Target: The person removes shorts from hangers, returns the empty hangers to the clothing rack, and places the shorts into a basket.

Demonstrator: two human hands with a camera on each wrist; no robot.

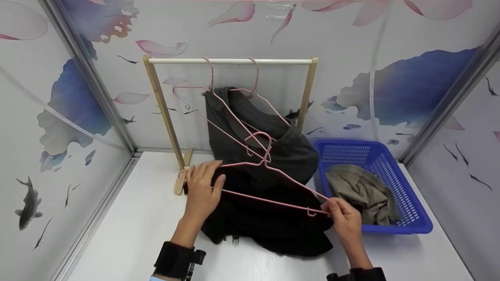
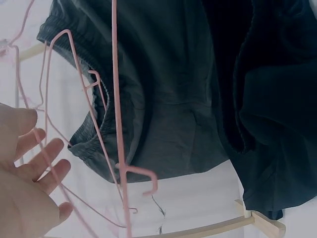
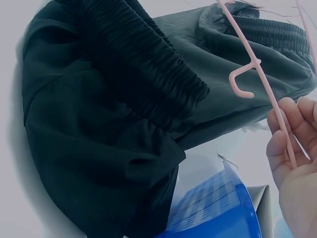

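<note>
A pink hanger (image 1: 269,201) is held up over black shorts (image 1: 269,230) that lie on the table. My right hand (image 1: 345,218) grips the hanger's right corner between thumb and fingers. At the opposite corner is my left hand (image 1: 203,191), its fingers loosely extended; in the left wrist view the wire crosses in front of these fingers (image 2: 47,158). The black shorts' gathered elastic waistband (image 3: 148,64) shows in the right wrist view. Behind the held hanger, dark grey shorts (image 1: 261,144) hang by one side of the waist from a hanger on the rack.
The small rack has a white rail (image 1: 175,61) and wooden legs (image 1: 162,105); two pink hangers hook over it. On the right, a blue basket (image 1: 414,203) contains an olive garment (image 1: 363,191). Printed panels (image 1: 425,86) enclose the white table (image 1: 129,218).
</note>
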